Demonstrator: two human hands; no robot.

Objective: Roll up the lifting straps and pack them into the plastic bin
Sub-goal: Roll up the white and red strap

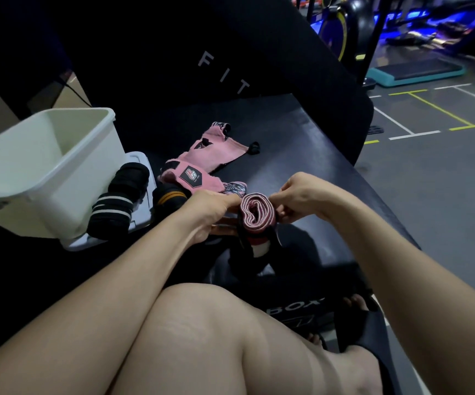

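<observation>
Head view. Both hands are clamped on one pink lifting strap [257, 212], wound into a loose coil and held just above the black padded surface [310, 143]. The left hand [216, 208] pinches its left side and the right hand [299, 199] pinches its right side; the unrolled tail hangs below, dark and hard to read.

Risk: the coil's windings look slack, so easing either pinch would likely let it spring open. The hanging tail could snag on the knee beneath.

The white plastic bin [68, 169] stands well to the left, open-topped and tilted, resting partly on its lid [142, 166]. Its visible interior shows no straps. Two black rolled straps [119, 201] lie against its wall, pink gloves [202, 161] between bin and hands. A low carry would knock these.

Room: the surface's right edge runs near the right hand; the floor lies beyond.
</observation>
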